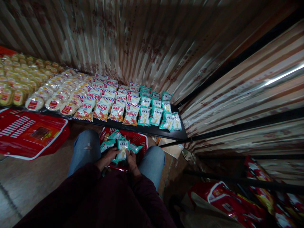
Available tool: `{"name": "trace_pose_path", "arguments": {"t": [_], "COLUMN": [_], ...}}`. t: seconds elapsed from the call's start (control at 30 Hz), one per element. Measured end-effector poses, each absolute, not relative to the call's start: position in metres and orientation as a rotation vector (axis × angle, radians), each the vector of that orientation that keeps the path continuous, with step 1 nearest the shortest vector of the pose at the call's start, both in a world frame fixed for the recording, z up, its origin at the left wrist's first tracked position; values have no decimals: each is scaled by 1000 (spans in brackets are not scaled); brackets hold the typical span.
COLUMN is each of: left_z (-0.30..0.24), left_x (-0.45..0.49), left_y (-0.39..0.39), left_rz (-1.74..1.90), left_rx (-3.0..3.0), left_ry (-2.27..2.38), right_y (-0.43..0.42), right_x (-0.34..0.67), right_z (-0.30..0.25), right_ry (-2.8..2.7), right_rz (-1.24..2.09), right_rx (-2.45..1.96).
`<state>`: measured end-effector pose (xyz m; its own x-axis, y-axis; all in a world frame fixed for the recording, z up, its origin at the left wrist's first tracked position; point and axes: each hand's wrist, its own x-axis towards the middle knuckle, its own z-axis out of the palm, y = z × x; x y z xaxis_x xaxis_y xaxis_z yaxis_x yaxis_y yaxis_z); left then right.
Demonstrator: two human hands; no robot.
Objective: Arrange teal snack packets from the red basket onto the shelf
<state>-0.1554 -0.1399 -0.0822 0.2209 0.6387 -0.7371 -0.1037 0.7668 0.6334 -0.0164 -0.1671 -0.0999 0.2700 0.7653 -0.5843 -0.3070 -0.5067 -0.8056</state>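
Observation:
Between my knees stands a red plastic basket [143, 141] with several teal-and-white snack bags [107, 145] in it. Above it, one upright snack bag [123, 149] is held by both hands. My left hand [111, 155] grips its left edge, and my right hand [132, 161] pinches its lower right side. Just beyond the basket, matching teal snack bags [156, 116] stand in rows at the right end of a black shelf [177, 134]. Orange-and-white snack bags [117, 110] fill the rows to their left.
Round packaged cakes [53, 102] and yellow packaged cakes [18, 95] line the shelf's left part. Another red basket [21, 133] sits at the left. Plastic-wrapped striped panels [147, 41] rise behind, and a black rail [228, 125] runs to the right. Red packages [228, 202] lie lower right.

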Motion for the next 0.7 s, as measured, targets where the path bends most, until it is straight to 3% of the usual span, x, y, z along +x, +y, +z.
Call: {"name": "trace_pose_path", "arguments": {"t": [0.47,0.7], "left_z": [-64,-61], "left_x": [-159,-157], "left_y": [-147,-146], "left_rz": [519,617], "left_rx": [554,543], "left_ry": [1155,1020], "right_y": [-174,-177], "right_x": [-14,-11], "right_z": [-89,-79], "right_ry": [-420,-560], "right_rz": [1478,1342], "right_rx": [-1520,-1569]}}
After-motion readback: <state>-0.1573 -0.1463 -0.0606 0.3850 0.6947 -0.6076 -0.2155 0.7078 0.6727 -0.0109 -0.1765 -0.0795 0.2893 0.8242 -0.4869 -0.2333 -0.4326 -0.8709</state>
